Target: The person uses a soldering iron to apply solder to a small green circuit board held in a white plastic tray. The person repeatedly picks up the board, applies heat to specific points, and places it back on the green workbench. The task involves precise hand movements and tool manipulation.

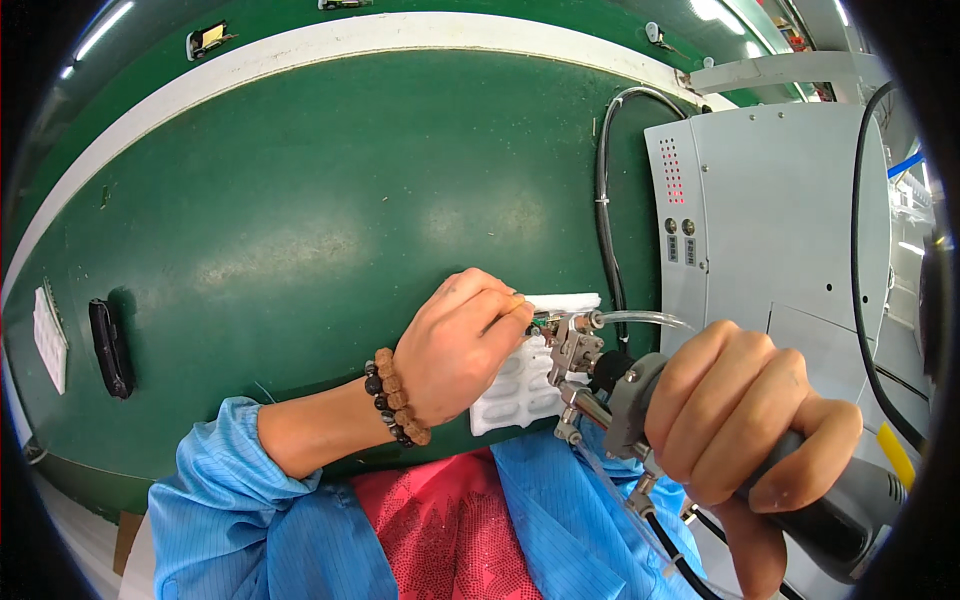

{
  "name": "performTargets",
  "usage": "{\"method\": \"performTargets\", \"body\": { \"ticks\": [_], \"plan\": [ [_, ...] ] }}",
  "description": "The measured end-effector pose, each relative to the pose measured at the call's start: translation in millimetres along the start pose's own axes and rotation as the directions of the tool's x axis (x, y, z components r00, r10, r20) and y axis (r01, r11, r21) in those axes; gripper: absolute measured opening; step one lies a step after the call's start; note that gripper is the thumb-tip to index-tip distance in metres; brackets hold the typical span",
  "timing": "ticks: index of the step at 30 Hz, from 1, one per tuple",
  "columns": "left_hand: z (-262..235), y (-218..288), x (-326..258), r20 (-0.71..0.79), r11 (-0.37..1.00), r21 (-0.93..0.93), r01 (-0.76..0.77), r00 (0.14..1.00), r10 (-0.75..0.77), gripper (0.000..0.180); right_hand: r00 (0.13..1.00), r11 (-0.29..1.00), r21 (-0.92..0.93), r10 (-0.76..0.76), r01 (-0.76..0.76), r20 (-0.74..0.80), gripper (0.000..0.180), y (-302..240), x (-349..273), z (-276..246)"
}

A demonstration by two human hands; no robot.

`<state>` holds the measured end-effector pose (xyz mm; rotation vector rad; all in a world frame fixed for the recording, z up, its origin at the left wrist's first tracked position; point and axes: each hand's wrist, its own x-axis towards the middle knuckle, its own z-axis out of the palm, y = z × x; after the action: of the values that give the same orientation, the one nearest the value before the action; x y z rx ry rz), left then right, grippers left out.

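My right hand (745, 420) is wrapped around the black body of a powered screwdriver (840, 520), tilted with its tip pointing left. Its metal head (575, 350) carries fittings and a clear air tube (645, 317). Right beside that tip, my left hand (455, 345) pinches a small part with a green circuit board (541, 322), mostly hidden by the fingers and the tool. Whether the tip touches the part I cannot tell. Under both sits a white moulded tray (510, 395) with rounded pockets, partly covered by my hands and the tool.
A large grey machine (790, 210) with red lights stands at the right. Black cables (605, 200) run along its left side. On the green table (300, 190) at far left lie a black case (110, 348) and a white notepad-like item (50, 340). A white rail (400, 32) borders the back.
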<state>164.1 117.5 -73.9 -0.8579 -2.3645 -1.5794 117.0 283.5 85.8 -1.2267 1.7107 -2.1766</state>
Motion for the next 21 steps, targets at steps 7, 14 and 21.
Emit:
{"method": "performTargets", "body": {
  "ticks": [7, 14, 21],
  "plan": [
    [2, 1, 1, -0.012, 1.0, -0.023, 0.008, 1.0, -0.008, 0.035, 0.98, 0.99, 0.003, -0.138, 0.14, -0.14, 0.028, -33, -18, -13],
    [-30, 12, 6, 0.037, 0.985, -0.06, 0.164, 0.986, -0.162, 0.028, 0.983, 0.982, 0.06, -0.175, 0.178, -0.05, 0.061, -73, -21, -21],
    [-133, -25, 76, 0.159, 0.919, 0.089, 0.384, 0.906, -0.393, 0.029, 0.974, 0.968, 0.115, -0.213, 0.221, -0.074, 0.062, -56, -26, -15]
  ]
}}
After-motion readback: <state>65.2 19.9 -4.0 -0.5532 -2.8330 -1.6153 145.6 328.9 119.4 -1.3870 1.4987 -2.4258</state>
